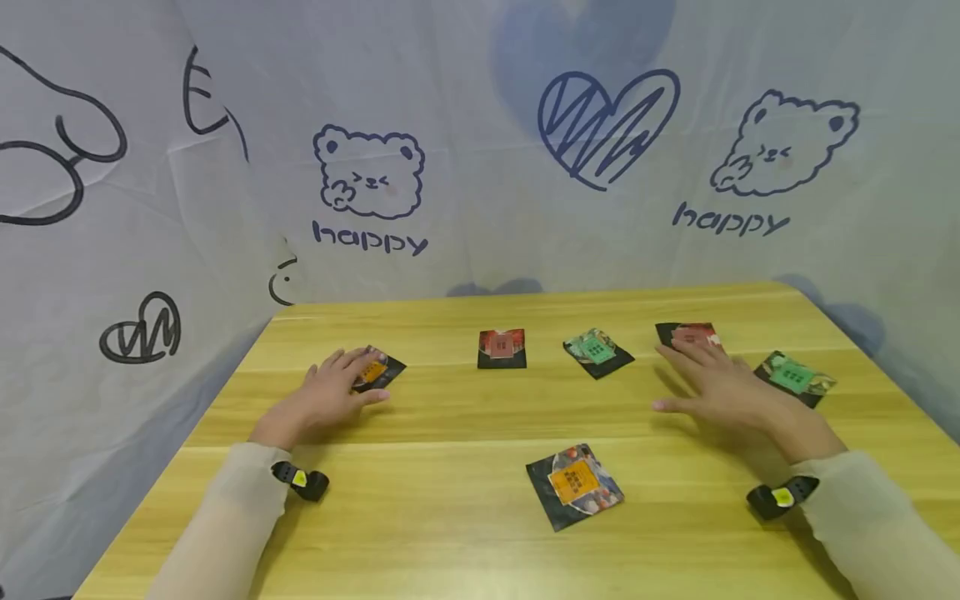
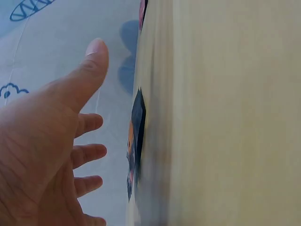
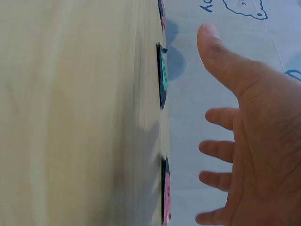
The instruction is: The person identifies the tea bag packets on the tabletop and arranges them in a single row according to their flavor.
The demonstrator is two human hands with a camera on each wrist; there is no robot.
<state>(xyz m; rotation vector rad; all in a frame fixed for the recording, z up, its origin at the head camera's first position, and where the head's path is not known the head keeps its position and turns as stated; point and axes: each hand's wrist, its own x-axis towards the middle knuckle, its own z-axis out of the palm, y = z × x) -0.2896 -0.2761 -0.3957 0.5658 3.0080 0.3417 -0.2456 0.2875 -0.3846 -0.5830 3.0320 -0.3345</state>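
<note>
My left hand (image 1: 330,393) hovers with spread fingers over the left part of the table, just above a small square packet with an orange label (image 1: 387,372). In the left wrist view a gap shows between the fingers and that packet. Spread as well, my right hand (image 1: 722,393) is held above the table's right side. Its fingertips partly cover a red-labelled packet (image 1: 701,332) in the head view, and a green-labelled packet (image 1: 793,377) lies beyond the wrist. The right wrist view shows those fingers raised and holding nothing.
Between the hands lie a red-labelled packet (image 1: 502,348) and a green-labelled packet (image 1: 597,351). Nearer the front is another orange-labelled packet (image 1: 574,486). The wooden table (image 1: 420,500) meets a pale cloth (image 1: 480,208) with drawings behind it and on the left.
</note>
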